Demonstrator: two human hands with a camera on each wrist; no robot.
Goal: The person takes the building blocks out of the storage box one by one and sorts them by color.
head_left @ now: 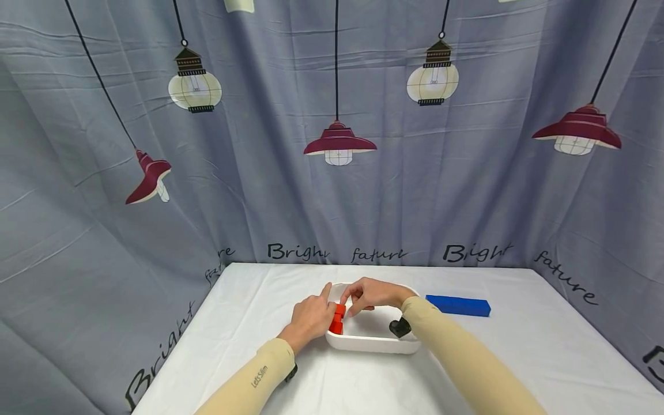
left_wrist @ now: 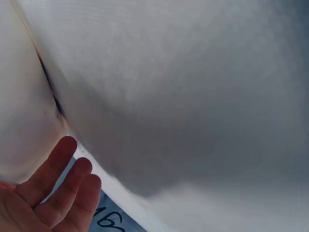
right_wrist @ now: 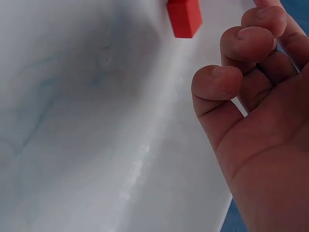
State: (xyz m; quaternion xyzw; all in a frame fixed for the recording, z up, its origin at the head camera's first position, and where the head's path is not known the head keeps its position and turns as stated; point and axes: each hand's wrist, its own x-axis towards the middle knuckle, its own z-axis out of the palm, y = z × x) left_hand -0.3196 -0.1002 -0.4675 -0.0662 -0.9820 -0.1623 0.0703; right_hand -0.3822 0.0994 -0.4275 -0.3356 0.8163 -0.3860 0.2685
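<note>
Your right grip [head_left: 374, 292] reaches into the tray from above, index and thumb apart at the tips, close to the far end of the red blocks [head_left: 337, 318]. Whether either tip touches them, you cannot tell here; the right wrist view shows the other fingers loosely bent and holding nothing. Your left grip [head_left: 311, 316] lies at the tray's left end, fingers extended, the index up along the rim.

The red blocks sit in a row inside the tray [head_left: 370, 344], against its left wall. To handle them well, you would do best to bring index and thumb square onto opposite faces of one block, pressing lightly so its neighbours stay put. Let the left grip steady the wall, its thumb out of the right one's way. Watch the black wrist camera [head_left: 399, 327], near the tray's front right corner; it could knock the rim.

Farther right, the blue block [head_left: 458, 306] lies apart on the white worktop [head_left: 550, 346].
</note>
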